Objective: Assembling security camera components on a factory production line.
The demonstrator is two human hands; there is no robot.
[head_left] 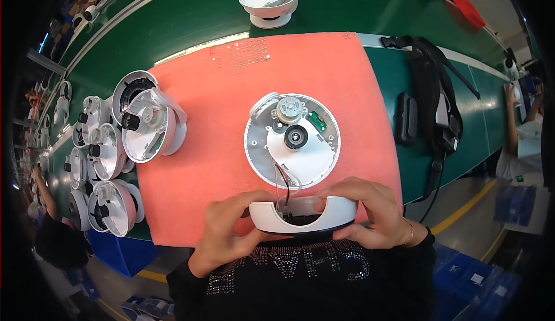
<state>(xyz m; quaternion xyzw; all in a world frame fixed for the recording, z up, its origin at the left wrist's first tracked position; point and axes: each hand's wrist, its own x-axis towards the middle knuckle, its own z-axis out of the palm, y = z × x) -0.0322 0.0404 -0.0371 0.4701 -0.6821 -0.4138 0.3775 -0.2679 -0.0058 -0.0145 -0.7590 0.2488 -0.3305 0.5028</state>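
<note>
A white curved plastic cover (pixel 267 217) with a half-round cutout and a dark lower rim is held up near my body. My left hand (pixel 226 228) grips its left end, and my right hand (pixel 376 214) its right end, fingers on top and thumbs below. Thin wires (pixel 284 176), dark and pale, run from the cover to an open round white housing (pixel 300 162) just beyond it. That housing lies on the pink mat (pixel 208 147) with its inside facing up. Inside are a silver motor (pixel 290 109), a black round knob-like part (pixel 295 137) and a small green circuit board (pixel 317 121).
Several similar open white units (pixel 153 127) crowd the left side; another unit (pixel 269 3) stands at the far edge. Small screws (pixel 248 52) lie in rows on the mat. To the right are a black case (pixel 406 119) and a black strap bag (pixel 439 101). Other people work nearby.
</note>
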